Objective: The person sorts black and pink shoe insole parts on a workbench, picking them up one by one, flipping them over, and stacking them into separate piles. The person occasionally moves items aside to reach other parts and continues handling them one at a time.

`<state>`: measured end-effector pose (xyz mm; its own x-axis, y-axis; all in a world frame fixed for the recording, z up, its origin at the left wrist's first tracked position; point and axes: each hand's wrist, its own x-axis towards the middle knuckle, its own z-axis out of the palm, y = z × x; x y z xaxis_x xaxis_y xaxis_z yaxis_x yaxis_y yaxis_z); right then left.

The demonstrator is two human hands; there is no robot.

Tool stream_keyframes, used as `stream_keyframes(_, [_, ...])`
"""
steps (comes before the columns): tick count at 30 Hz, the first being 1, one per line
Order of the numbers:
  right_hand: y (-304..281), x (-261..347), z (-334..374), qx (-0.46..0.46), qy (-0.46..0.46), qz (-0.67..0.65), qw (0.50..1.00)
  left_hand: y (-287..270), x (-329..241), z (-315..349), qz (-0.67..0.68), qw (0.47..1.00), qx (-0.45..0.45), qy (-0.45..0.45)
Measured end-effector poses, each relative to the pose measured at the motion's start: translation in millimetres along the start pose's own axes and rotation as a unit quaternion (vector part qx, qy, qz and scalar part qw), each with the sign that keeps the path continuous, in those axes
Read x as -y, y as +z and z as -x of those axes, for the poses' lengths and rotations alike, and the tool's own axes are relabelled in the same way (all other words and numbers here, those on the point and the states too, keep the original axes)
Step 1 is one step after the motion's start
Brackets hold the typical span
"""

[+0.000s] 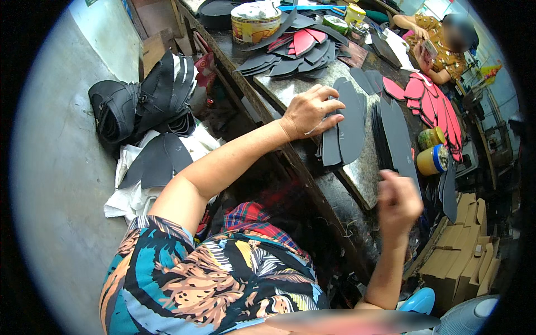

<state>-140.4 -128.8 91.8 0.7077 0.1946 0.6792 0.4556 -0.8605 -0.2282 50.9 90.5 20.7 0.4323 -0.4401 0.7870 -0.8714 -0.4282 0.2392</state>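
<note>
My left hand (316, 109) reaches over the bench with its fingers apart, the tips resting on the edge of a black shoe insole (350, 125). That insole lies beside a small pile of narrower black sole pieces (331, 147) on a grey stone slab (362, 177). My right hand (400, 202) is raised near the slab's right edge, its fingers curled and smeared by motion. Whether it holds anything does not show. Just beyond it, a long stack of black insoles (394, 139) leans along the slab.
Pink-and-black insoles (430, 103) fan out at the right, near a blue-lidded jar (432, 160). More black pieces (304, 61) and a tub (256, 25) stand farther back. Black shoe uppers (148, 100) are heaped at left. Cardboard boxes (455, 251) stand lower right. Another person (441, 44) sits across.
</note>
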Motion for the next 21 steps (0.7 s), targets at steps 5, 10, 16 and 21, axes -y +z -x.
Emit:
stream_keyframes(5, [50,21,14,0.149,-0.021,0.006,0.989,-9,7,-23,-0.012,0.999,-0.033,0.039])
stream_keyframes(10, [62,7,22,0.088,0.014,-0.053,0.995,-11,72,-73,-0.184,0.981,-0.058,0.018])
stream_keyframes(16, [66,9,24,0.09,-0.003,-0.019,0.996,-6,168,-103,-0.241,0.903,0.07,-0.349])
stream_keyframes(21, [65,11,19,0.085,-0.015,-0.002,0.996,5,202,-118,-0.24,0.884,0.108,-0.388])
